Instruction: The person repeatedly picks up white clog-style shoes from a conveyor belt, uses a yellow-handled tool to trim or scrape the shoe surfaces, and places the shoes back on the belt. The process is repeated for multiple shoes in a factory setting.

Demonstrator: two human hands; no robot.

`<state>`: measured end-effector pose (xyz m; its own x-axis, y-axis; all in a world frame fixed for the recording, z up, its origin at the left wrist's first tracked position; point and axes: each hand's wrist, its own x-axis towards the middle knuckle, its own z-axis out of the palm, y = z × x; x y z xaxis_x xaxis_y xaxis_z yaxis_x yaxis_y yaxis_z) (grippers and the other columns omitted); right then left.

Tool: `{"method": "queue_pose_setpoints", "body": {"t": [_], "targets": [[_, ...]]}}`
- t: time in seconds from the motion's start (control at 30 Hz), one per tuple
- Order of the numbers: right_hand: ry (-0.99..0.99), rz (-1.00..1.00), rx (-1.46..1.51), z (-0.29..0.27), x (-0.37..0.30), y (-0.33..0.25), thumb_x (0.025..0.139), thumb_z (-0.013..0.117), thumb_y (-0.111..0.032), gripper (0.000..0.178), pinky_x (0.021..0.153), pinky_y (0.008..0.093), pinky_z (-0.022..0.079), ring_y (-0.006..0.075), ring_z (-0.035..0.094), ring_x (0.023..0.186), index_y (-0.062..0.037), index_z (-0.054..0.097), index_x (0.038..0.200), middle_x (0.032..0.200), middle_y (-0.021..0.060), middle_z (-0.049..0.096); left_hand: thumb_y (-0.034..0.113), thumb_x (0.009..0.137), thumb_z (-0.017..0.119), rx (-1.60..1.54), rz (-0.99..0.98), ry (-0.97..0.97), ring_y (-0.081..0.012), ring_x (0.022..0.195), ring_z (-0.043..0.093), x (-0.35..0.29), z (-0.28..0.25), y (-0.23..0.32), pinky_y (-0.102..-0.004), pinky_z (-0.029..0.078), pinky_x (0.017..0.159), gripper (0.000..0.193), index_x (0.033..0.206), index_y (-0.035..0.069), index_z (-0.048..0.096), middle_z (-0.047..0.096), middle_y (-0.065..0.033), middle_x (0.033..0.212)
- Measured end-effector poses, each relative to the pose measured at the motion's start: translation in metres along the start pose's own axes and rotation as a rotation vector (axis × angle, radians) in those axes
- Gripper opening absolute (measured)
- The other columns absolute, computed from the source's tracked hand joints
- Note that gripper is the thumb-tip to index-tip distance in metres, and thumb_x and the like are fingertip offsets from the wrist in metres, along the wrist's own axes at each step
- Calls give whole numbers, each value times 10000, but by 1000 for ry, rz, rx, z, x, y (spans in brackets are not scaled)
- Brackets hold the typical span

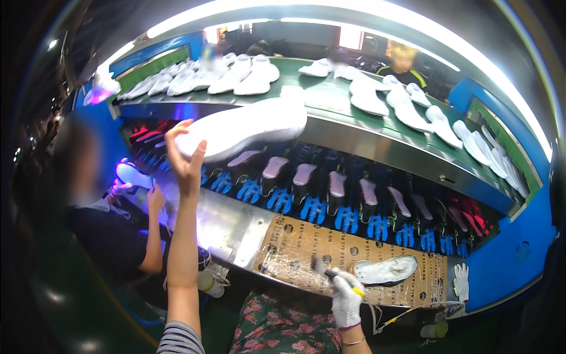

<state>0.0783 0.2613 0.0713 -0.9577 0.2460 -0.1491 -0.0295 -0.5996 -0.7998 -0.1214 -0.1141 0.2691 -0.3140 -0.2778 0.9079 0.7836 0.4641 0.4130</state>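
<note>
My bare left hand is raised at left of centre, thumb and fingers closed on the heel or toe end of a white shoe sole. The sole is in front of the lower edge of the upper conveyor. My right hand, in a white knit glove, grips a brush with a dark head; a yellow end sticks out by the fingers. Just right of that hand, a second white shoe sole with a dark edge lies flat on a taped cardboard sheet.
White soles crowd the green conveyor belt above. Below it runs a row of blue clamps carrying pinkish soles. A white glove lies at the right end. A co-worker at left handles a sole; another person is behind the belt.
</note>
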Motion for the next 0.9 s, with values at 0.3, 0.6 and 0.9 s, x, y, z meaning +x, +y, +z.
{"method": "queue_pose_setpoints", "body": {"t": [0.3, 0.6, 0.9], "targets": [[-414, -283, -472, 49, -20, -23, 765, 807, 49, 163, 923, 377, 574, 275, 727, 996, 18, 761, 919, 1078, 183, 757, 109, 998, 679, -473, -1199, -221, -87, 839, 652, -241, -40, 45, -237, 532, 753, 174, 1132, 1, 706, 720, -32, 984], [-698, -583, -862, 54, -12, 0, 750, 841, -25, 227, 790, 375, 592, 294, 750, 884, -68, 795, 968, 1023, 125, 793, 812, 987, 326, -1377, -1890, -325, -318, 1510, 404, -395, -65, 141, -487, 299, 1262, 991, 1628, 56, 335, 415, -151, 1644], [-817, -927, -995, 50, 0, 12, 681, 849, -26, 362, 793, 417, 594, 337, 755, 927, -62, 772, 1033, 1114, 166, 770, 891, 936, 109, -1021, -1807, -230, -312, 1479, 447, -341, -15, 158, -484, 359, 1236, 1042, 1669, 159, 223, 413, -121, 1635]]}}
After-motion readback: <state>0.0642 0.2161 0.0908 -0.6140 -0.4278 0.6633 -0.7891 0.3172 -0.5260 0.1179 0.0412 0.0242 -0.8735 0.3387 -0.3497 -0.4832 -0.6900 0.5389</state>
